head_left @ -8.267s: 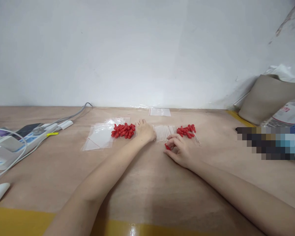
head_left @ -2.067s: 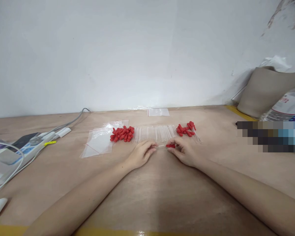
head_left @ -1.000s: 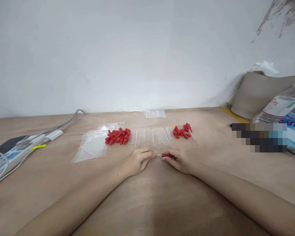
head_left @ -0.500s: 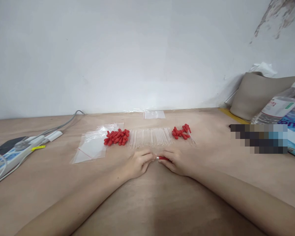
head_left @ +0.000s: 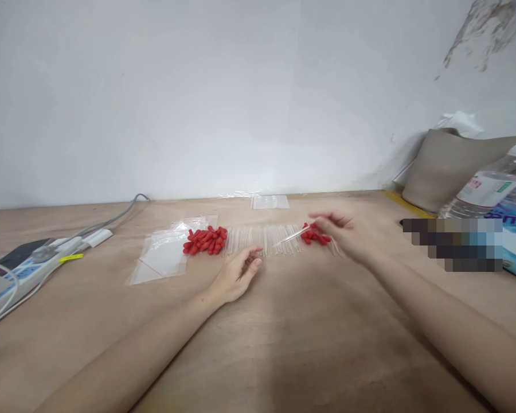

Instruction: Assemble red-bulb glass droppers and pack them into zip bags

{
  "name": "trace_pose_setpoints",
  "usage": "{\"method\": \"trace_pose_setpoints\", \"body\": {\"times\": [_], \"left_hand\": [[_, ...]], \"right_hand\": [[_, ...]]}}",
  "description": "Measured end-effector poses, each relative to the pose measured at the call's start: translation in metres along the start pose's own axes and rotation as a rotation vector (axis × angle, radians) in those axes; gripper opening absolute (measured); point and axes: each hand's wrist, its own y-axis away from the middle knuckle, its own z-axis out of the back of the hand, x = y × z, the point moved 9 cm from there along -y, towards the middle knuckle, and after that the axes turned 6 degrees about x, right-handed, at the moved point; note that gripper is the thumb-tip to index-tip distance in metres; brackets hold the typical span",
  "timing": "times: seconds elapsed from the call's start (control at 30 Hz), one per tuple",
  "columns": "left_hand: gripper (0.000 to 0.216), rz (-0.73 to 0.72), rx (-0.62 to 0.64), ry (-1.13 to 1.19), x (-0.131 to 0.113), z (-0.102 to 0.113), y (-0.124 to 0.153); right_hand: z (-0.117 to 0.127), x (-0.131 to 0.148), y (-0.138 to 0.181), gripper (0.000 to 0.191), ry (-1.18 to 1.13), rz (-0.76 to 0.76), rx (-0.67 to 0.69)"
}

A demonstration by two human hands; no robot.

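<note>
A row of thin clear tubes (head_left: 262, 239) lies across the wooden table (head_left: 258, 332). A heap of loose red caps (head_left: 204, 240) lies at its left end, and a smaller pile of red-capped tubes (head_left: 320, 237) at its right end. My right hand (head_left: 339, 231) hovers over that right pile, pinching a clear tube (head_left: 289, 237) by its red cap, the tube pointing left. My left hand (head_left: 236, 272) rests on the table just before the row, fingers loosely spread and holding nothing.
Clear zip bags (head_left: 165, 252) lie left of the caps, another bag (head_left: 270, 201) by the wall. A power strip with cables (head_left: 38, 258) sits far left. At right stand a beige pouch (head_left: 456, 166), a water bottle (head_left: 485, 186) and a blurred patch (head_left: 453, 244).
Both hands were joined at a tube and red cap in front of the row. Now my right hand has carried the capped tube up and right to the pile; my left hand let go and opened.
</note>
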Motion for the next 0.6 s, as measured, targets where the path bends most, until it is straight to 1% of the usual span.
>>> {"method": "trace_pose_setpoints", "body": {"times": [0.07,0.1,0.13,0.17,0.2,0.23,0.27,0.3,0.33,0.43,0.53,0.6], "left_hand": [[0.027,-0.013,0.038,-0.024,-0.002,-0.004,-0.001],[0.027,-0.032,0.059,-0.039,-0.004,-0.006,-0.001],[0.026,-0.054,0.080,-0.051,-0.007,-0.009,-0.001],[0.025,-0.075,0.098,-0.061,-0.010,-0.011,-0.001],[0.025,-0.091,0.112,-0.068,-0.012,-0.013,-0.001],[0.025,-0.104,0.123,-0.073,-0.013,-0.014,-0.001],[0.024,-0.113,0.132,-0.078,-0.015,-0.015,0.000],[0.023,-0.121,0.140,-0.083,-0.016,-0.016,0.000],[0.023,-0.132,0.147,-0.088,-0.017,-0.017,0.000],[0.021,-0.162,0.159,-0.099,-0.019,-0.018,0.000],[0.022,-0.172,0.159,-0.106,-0.020,-0.018,-0.001],[0.022,-0.173,0.163,-0.106,-0.021,-0.019,-0.001]], "right_hand": [[0.040,0.008,-0.012,0.037,0.074,-0.029,-0.082],[0.060,0.008,-0.017,0.039,0.120,-0.052,-0.121],[0.079,0.003,-0.021,0.037,0.176,-0.105,-0.150],[0.093,-0.006,-0.025,0.034,0.248,-0.171,-0.153],[0.103,-0.018,-0.029,0.030,0.327,-0.231,-0.128],[0.111,-0.031,-0.032,0.028,0.390,-0.268,-0.106],[0.117,-0.044,-0.034,0.027,0.430,-0.280,-0.114],[0.120,-0.057,-0.036,0.025,0.463,-0.283,-0.121],[0.119,-0.070,-0.039,0.024,0.514,-0.289,-0.100],[0.107,-0.105,-0.043,0.026,0.636,-0.296,-0.058],[0.093,-0.122,-0.046,0.033,0.674,-0.267,-0.007],[0.094,-0.125,-0.045,0.036,0.698,-0.252,-0.016]]}}
